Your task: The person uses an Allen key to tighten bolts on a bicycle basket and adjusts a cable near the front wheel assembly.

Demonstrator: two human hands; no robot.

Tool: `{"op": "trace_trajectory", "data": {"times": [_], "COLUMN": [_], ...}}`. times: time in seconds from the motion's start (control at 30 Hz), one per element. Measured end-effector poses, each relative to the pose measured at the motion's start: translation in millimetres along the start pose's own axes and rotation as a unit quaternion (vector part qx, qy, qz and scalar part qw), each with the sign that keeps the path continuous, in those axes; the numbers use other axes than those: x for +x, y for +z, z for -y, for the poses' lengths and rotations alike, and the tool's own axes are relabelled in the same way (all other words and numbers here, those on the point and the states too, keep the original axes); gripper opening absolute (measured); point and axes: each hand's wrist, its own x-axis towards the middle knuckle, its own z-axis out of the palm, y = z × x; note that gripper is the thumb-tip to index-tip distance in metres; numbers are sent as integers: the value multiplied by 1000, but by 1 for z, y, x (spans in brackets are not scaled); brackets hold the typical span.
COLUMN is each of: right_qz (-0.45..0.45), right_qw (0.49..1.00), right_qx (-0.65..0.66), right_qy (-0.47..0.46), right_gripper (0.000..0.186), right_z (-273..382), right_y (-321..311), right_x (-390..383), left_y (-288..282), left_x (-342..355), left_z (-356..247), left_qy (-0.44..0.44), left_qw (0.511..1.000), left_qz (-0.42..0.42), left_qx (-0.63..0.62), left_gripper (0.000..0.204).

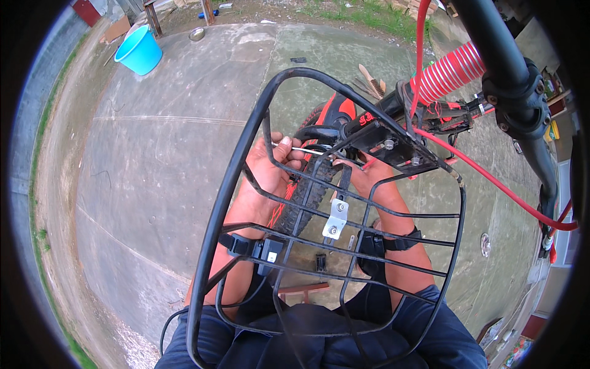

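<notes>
Beneath the bars of a black wire bicycle basket [228,178], both my hands reach in around the front wheel. My left hand [270,169] is closed, pinching a thin silver metal rod [300,148] between thumb and fingers. The rod's far end points at the brake area above the knobbly tire [305,200]. My right hand [369,177] is on the other side of the tire, closed, with its fingertips partly hidden behind the basket bars and a bracket. A bit of red shows at its fingers, too small to name. A silver bracket [335,219] with two bolts is fixed to the basket.
Handlebars [510,67] and a red cable [491,183] arch over the right side. A red coiled sleeve [452,74] wraps the front tube. On the concrete floor [160,166] stand a blue tub [139,50] at far left and a brush [371,80] beyond the bicycle.
</notes>
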Motion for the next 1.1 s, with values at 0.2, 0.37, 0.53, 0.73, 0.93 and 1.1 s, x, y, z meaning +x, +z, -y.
{"op": "trace_trajectory", "data": {"times": [0.2, 0.37, 0.53, 0.73, 0.93, 1.1], "right_qz": [-44, 5, 3, 17, 26, 12], "right_qw": [998, 999, 998, 997, 999, 998], "right_qx": [-2, 35, 50, 44, 34, 60], "right_qy": [-48, 16, -38, -65, -26, -29], "right_gripper": [35, 35, 38, 35, 38, 37], "right_z": [-14, 0, -11, -1, 11, 11], "right_y": [6, 1, 1, -1, -3, -2], "right_x": [2, 0, 1, 1, -1, -2], "left_y": [7, 34, 50, 32, 8, 5], "left_x": [1, -14, -23, -12, -6, -4], "left_z": [1, -12, -11, -23, -14, -4], "left_qy": [-26, 153, 204, 205, 79, 13], "left_qw": [999, 964, 928, 949, 996, 999], "left_qz": [-25, 42, 146, 132, 3, -23], "left_qx": [-27, 213, 276, 199, 34, -27], "left_gripper": [18, 18, 21, 11, 11, 10]}}
